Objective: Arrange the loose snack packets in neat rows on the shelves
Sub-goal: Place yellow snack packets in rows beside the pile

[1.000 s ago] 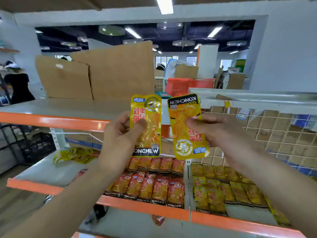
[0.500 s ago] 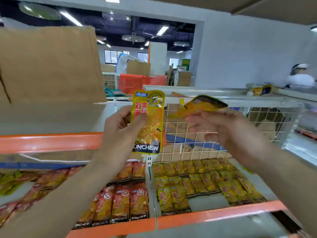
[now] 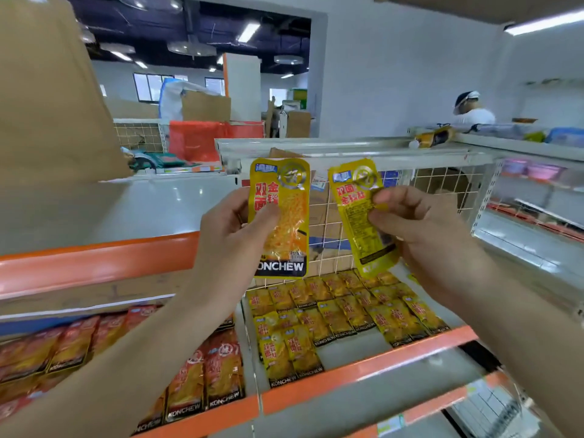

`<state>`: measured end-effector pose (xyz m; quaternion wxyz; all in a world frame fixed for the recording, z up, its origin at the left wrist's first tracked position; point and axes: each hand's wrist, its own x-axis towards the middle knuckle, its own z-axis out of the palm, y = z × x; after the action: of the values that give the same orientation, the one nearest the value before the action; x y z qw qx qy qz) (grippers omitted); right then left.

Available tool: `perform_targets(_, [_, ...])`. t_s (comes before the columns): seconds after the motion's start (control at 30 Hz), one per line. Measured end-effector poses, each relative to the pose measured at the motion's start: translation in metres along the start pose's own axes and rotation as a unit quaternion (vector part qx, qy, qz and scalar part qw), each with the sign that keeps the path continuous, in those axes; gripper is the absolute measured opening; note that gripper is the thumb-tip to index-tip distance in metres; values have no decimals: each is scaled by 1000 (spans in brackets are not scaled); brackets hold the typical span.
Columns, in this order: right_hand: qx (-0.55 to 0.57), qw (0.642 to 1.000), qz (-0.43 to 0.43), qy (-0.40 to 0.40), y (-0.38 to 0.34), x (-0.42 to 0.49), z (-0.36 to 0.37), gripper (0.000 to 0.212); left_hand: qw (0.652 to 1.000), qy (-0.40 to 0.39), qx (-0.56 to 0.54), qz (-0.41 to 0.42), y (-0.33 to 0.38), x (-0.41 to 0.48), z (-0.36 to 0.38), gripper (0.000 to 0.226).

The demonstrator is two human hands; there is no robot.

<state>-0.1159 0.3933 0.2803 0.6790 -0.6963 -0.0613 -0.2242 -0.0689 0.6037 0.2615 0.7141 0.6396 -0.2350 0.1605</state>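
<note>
My left hand: gripped front-facing yellow packet upright by its left edge. My right hand: pinched back-facing yellow packet, tilted, by its right edge

As I see it, the orange-edged shelf carries red packets lying flat in rows on its left bay and yellow packets in rows on its right bay, a white divider between them, while the upper shelf bears a cardboard sheet.
</note>
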Motion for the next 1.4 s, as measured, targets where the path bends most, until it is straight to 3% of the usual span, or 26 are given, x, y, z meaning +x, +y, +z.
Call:
perform_targets(0.1, [13, 1000, 23, 6, 7, 8, -13, 24, 1000, 1, 9, -7, -1, 3, 13, 35])
perform_targets(0.17, [35, 998, 48, -3, 10, 14, -21, 10, 1000, 3, 14, -12, -3, 6, 23, 25])
perform_targets(0.27, [38, 997, 48, -46, 7, 22, -34, 44, 1000, 11, 19, -11, -4, 8, 42, 22])
perform_targets(0.33, [31, 997, 20, -71, 5, 25, -40, 50, 1000, 17, 23, -8, -3, 10, 53, 22])
perform_targets(0.47, [38, 994, 11, -106, -1, 44, -64, 41, 998, 48, 43, 4, 3, 17, 85, 16])
perform_targets(0.57, [86, 986, 31, -137, -11, 60, -83, 49, 995, 75, 70, 15, 8, 22, 108, 16])
perform_targets(0.7, [123, 976, 34, -174, -15, 78, -112, 35, 990, 91, 92, 56, 21, 31, 136, 7])
perform_targets(0.83, [116, 974, -45, -191, -10, 92, -135, 36, 986, 112, 98, 73, 31, 35, 159, 16])
perform_targets(0.97, [169, 960, -50, -219, -5, 105, -151, 31, 980, 134, 122, 82, 35, 34, 176, 12])
perform_targets(1.23, [213, 947, -56, -234, 11, 130, -161, 34, 978, 123, 138, 95, 26, 42, 193, 27])
perform_targets(1.4, [173, 958, -71, -217, 27, 138, -171, 37, 981, 123, 120, 89, 7, 53, 203, 18])
